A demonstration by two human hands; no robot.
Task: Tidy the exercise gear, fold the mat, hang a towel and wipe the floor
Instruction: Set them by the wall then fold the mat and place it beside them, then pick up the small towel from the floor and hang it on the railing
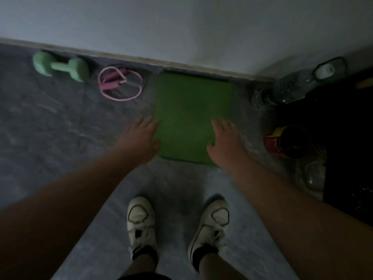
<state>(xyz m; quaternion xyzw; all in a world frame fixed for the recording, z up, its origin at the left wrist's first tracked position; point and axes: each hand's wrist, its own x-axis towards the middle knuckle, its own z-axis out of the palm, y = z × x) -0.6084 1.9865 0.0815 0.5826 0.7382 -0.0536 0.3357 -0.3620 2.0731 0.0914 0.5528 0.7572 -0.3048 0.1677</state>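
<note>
Two bare forearms reach forward from the bottom corners, cut off by the frame edges, with two white shoes (141,225) standing below them on the grey floor (50,128). The whole scene is dim and slightly blurred. One green mat (191,110), folded into a flat square, lies on the floor with its far edge against the foot of the white wall (181,27). The left hand (139,136) rests with fingers straight and relaxed at the mat's left edge; the right hand (224,138) lies flat, fingers spread, over its right edge, hiding the near right corner. Neither hand grips anything. At the right, a dark mass of furniture is too shadowed to make out; beside it stand one clear plastic bottle (290,87) and one red and yellow container (276,140), half lost in the dark. Left of the mat lie one pale green dumbbell (60,66) near the wall and one pink jump rope (120,83), loosely coiled between dumbbell and mat.
</note>
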